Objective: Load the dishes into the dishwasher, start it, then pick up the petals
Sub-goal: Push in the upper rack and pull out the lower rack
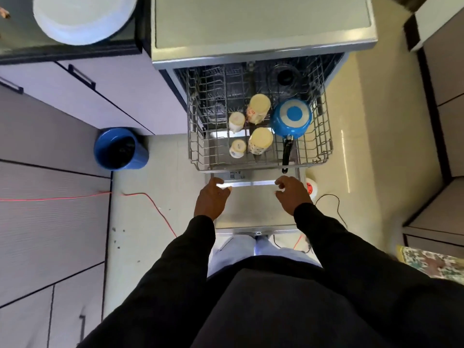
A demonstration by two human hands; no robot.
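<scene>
Rack: the wire rack (198, 146) stood pulled out over the lowered door (251, 209) of the dishwasher.
Load: four cream cups (259, 140) sat upside down beside an upturned blue saucepan (292, 116), whose black handle reached the front rail.
Left hand (213, 194): it hovered just before the rack's front left corner, fingers loosely curled, gripping nothing.
Right hand (292, 193): it mirrored the left near the front right corner, also loosely curled and empty.
Handling: the rack looked stiff and fairly light. It likely rolled easily, though the cups could rattle or chip.
Hold: the front rail, both hands, pushed evenly.
Petals: dark specks (116, 237) lay on the floor, too small to identify.
</scene>
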